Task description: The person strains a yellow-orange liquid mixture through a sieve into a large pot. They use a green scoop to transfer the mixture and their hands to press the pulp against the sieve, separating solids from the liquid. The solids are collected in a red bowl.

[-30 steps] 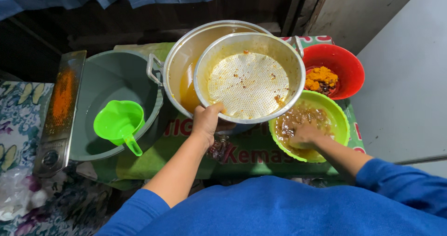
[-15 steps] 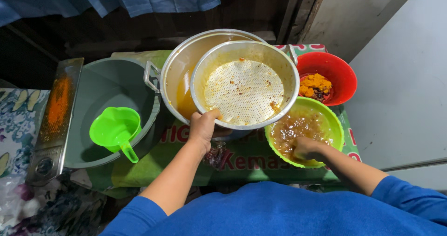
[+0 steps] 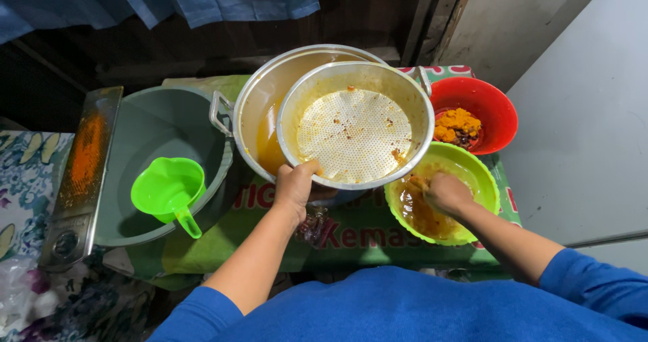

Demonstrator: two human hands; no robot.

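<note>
The left hand [image 3: 295, 188] grips the near rim of the strainer [image 3: 356, 124] resting on the pot [image 3: 260, 109], while just right and nearer, the right hand [image 3: 447, 193] sits clenched in the wet pulp of the green bowl [image 3: 472, 166].

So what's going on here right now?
A person in blue sleeves grips the near rim of a perforated metal strainer with the left hand; it sits over a large metal pot holding yellow liquid. The right hand is down in a lime green bowl of brownish pulp. A red bowl of orange solids sits behind.
</note>
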